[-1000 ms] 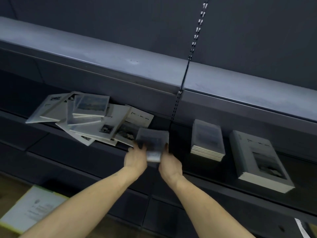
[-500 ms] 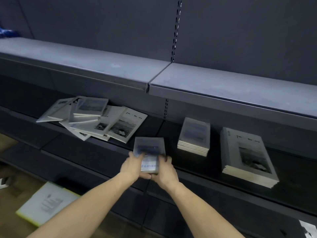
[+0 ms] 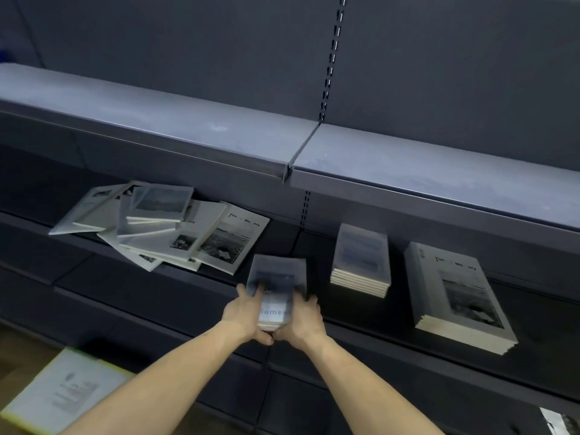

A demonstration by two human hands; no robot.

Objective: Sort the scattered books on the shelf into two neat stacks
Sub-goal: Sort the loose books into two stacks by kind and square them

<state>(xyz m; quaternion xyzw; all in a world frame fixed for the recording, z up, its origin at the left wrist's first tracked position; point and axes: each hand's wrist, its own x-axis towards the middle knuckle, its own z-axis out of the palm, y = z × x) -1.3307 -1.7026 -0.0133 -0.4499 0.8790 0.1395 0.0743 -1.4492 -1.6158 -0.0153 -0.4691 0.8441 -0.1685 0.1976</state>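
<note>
We have the left hand [image 3: 243, 312] and the right hand [image 3: 301, 315] clasped on either side of a small book [image 3: 276, 287], fingers curled up over its cover and thumbs meeting under its near edge. The book is blurred, but part of a pale title word shows between our hands. It sits above the front lip of the shelf [image 3: 533, 365], between the scattered pile [image 3: 163, 227] on the left and the small stack [image 3: 361, 262] on the right.

A second ago our hands were right at the edge of the scattered pile, closing on this book; half a second ago it was already clear of the pile. Now it is a little nearer the small stack, and the large book [image 3: 230, 238] it lay against shows its whole cover, title and photo. So one more small book is out of the mess and on its way.

Judging by size and grey cover, it belongs on the small stack, not on the large stack [image 3: 455, 293] farther right. The next move looks like carrying it right and squaring it on top.

Several books remain fanned and overlapping in the pile, both small and large, so the sorting looks roughly half done at best. The upper shelf [image 3: 157, 120] overhangs the pile. On the floor at lower left lies a pale booklet [image 3: 62, 394] with a yellow edge.
</note>
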